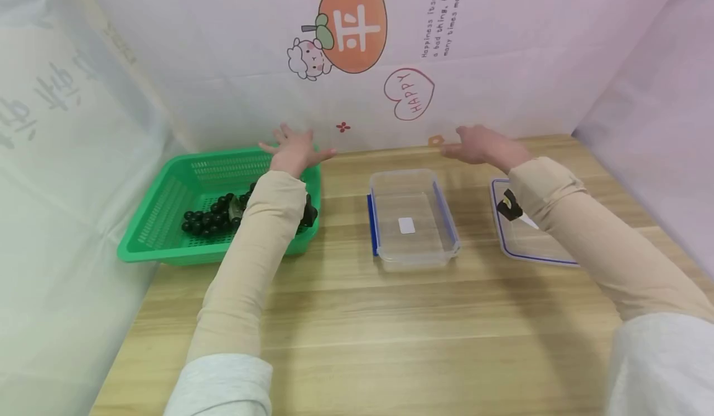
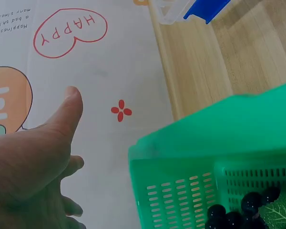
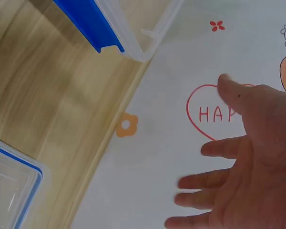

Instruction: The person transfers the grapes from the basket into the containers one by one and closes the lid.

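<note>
Using the clear container [image 1: 421,242] as the landmark, going near to far. On its near side, wood tabletop [image 1: 390,341], plus a tan left sleeve [image 1: 240,279] and a tan right sleeve [image 1: 608,236] stretching forward past it, one per side.

Next up, the container itself: sitting open side up, long axis seemingly pointing away from the body, blue latch flap [image 1: 372,225] along its left side. Off to the container's left, roughly level with it, a green basket [image 1: 189,256], longer left to right by the look of it, so pretty much crosswise to the container. Black grapes [image 1: 209,221] inside, partly hidden by the left sleeve in the head view. Also a veined leaf [image 2: 281,207] beside them, visible from the left wrist. Off to the container's right, the lid [image 1: 527,242], partly covered by the right sleeve.

Past the container's far end, left hand [image 1: 292,150] to its left, over the basket, fingers splayed wide, gripping nothing. Right hand [image 1: 484,145] to its right, fingers stretched apart, nothing gripped either. Can't tell the height of either.

Key bit imo: grapes nearer the body than the left hand and farther left of the container, so definitely left hand's side. Container between both hands and back toward the body, probably a touch closer to the right.

Farthest back, beyond the container: a printed wall sheet [image 1: 223,62].
</note>
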Action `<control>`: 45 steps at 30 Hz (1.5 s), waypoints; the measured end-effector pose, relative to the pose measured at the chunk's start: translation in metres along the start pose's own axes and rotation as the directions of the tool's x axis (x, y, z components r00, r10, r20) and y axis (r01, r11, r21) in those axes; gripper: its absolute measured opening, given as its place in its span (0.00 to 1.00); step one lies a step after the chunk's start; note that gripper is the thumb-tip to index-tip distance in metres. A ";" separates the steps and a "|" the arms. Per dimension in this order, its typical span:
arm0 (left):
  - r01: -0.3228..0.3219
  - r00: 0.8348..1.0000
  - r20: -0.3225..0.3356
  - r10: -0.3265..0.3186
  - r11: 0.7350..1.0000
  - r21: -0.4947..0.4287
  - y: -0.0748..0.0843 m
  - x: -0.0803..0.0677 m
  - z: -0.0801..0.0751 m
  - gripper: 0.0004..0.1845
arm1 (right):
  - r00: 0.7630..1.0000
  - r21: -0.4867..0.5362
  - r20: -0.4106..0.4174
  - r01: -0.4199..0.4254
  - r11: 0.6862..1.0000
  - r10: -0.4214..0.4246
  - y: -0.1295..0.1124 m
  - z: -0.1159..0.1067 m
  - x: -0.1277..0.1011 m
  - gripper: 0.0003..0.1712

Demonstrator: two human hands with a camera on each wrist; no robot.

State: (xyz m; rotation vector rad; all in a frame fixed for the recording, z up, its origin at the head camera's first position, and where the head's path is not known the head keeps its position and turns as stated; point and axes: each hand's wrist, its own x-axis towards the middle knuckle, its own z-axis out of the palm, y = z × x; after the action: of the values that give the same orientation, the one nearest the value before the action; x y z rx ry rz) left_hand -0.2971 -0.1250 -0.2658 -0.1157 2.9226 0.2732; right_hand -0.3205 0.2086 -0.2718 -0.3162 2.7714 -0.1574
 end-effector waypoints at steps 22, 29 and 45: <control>0.053 0.988 0.145 -0.059 0.998 0.044 -0.068 -0.001 -0.012 0.33 | 0.995 0.049 0.069 0.071 0.996 -0.074 -0.017 0.062 -0.003 0.15; 0.109 0.968 0.225 -0.116 0.993 0.042 -0.091 -0.007 -0.008 0.29 | 0.996 0.049 0.068 0.047 0.998 -0.050 -0.013 0.058 -0.003 0.17; 0.038 0.959 0.278 -0.050 0.998 0.051 -0.117 -0.009 0.002 0.27 | 0.999 0.047 0.011 0.051 0.998 -0.051 -0.015 0.071 -0.003 0.16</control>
State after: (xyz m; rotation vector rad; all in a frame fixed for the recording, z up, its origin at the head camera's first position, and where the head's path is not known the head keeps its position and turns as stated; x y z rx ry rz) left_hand -0.2762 -0.2388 -0.2866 -0.1240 2.6395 0.1978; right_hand -0.2897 0.1902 -0.3347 -0.3746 2.7448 -0.2318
